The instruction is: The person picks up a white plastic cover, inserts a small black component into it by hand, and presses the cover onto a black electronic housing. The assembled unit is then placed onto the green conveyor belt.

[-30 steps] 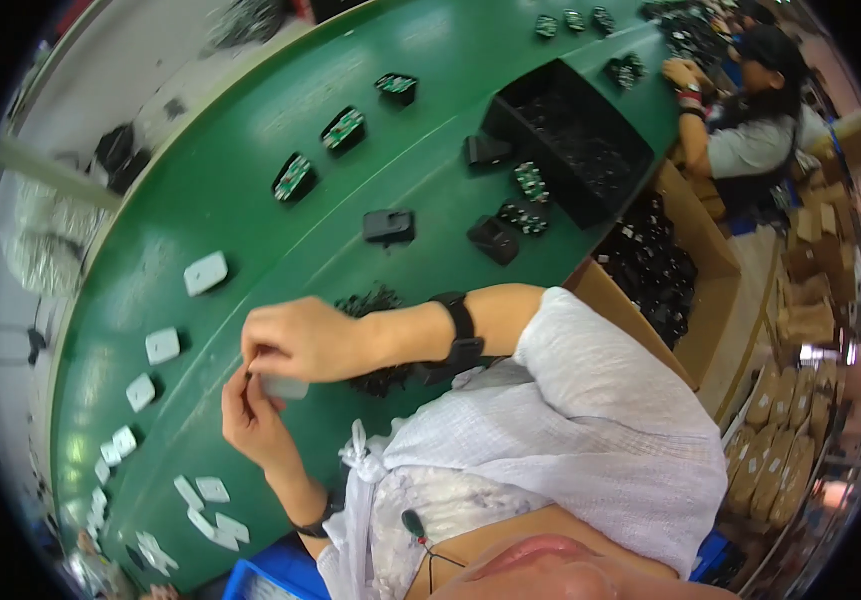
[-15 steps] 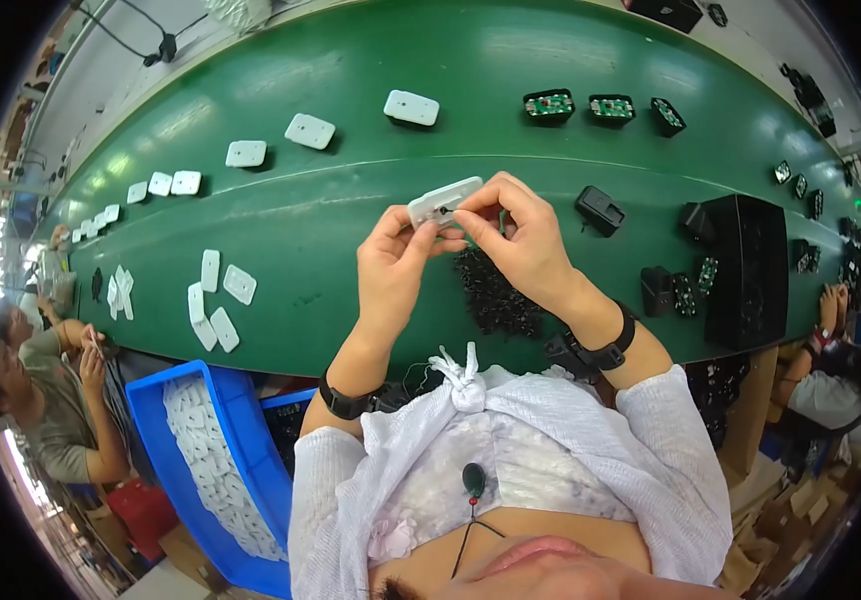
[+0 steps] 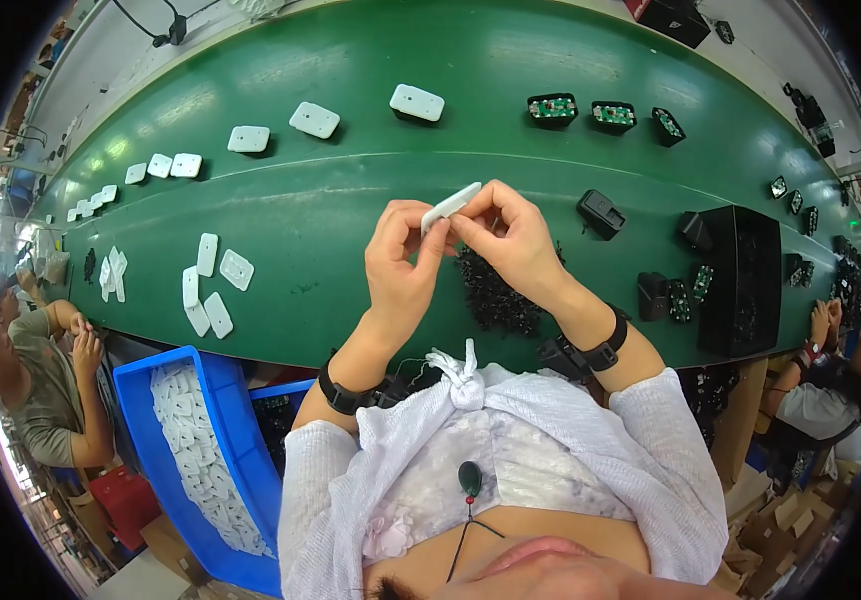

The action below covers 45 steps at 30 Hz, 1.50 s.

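Observation:
A white plastic cover (image 3: 453,204) is held tilted above the green bench, between my two hands. My left hand (image 3: 399,262) pinches its near left end with thumb and fingers. On the other end, my right hand (image 3: 512,236) has its fingers closed, thumb pressed against the cover's face. Whether a small part sits under that thumb is hidden. Just below my right hand lies a pile of small black parts (image 3: 490,292). A black charger-like housing (image 3: 601,214) rests on the bench to the right.
White covers on black housings (image 3: 416,102) line the far left; loose white covers (image 3: 217,314) lie nearer. Open housings with green circuit boards (image 3: 552,108) stand far right, beside a black box (image 3: 740,280). A blue bin (image 3: 130,400) of white covers stands lower left. Co-workers sit at both sides.
The white cover has turned more edge-on in my hands, and the small black piece seen on its face is now hidden. My right hand has shifted slightly left.

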Motion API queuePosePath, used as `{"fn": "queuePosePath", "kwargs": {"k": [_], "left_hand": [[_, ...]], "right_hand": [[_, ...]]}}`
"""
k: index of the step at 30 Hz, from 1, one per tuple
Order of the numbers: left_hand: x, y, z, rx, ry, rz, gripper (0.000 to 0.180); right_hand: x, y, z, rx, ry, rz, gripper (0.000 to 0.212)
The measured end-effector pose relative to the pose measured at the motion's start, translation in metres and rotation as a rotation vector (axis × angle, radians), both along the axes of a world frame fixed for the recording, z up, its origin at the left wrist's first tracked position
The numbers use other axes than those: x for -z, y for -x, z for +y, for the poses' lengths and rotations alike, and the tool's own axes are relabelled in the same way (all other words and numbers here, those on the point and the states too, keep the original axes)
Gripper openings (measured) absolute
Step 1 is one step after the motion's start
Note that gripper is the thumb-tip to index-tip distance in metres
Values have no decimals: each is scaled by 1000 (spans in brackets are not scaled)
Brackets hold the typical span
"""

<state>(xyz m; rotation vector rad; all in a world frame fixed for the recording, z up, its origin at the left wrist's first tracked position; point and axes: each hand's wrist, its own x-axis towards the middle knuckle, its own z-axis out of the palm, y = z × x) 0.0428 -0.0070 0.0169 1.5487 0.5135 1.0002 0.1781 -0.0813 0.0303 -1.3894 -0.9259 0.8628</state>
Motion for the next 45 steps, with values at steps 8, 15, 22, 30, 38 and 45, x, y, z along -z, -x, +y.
{"fn": "queuePosePath", "kwargs": {"k": [8, 15, 22, 30, 38, 45], "left_hand": [[-7, 1, 6, 187, 316, -14, 12], [-4, -3, 11, 312, 446, 52, 16], [20, -16, 52, 139, 324, 257, 15], [51, -26, 108, -66, -479, 760, 15], [50, -15, 59, -174, -762, 887, 54], [56, 3, 67, -43, -698, 569, 63]], "right_hand": [[-23, -27, 0, -80, 41, -402, 27], [-14, -31, -2, -52, 118, -239, 22], [-4, -58, -27, -46, 92, -359, 38], [14, -117, -93, 174, 444, -1070, 45], [0, -102, -44, 148, 126, -773, 37], [11, -57, 38, -211, -96, -960, 38]]}}
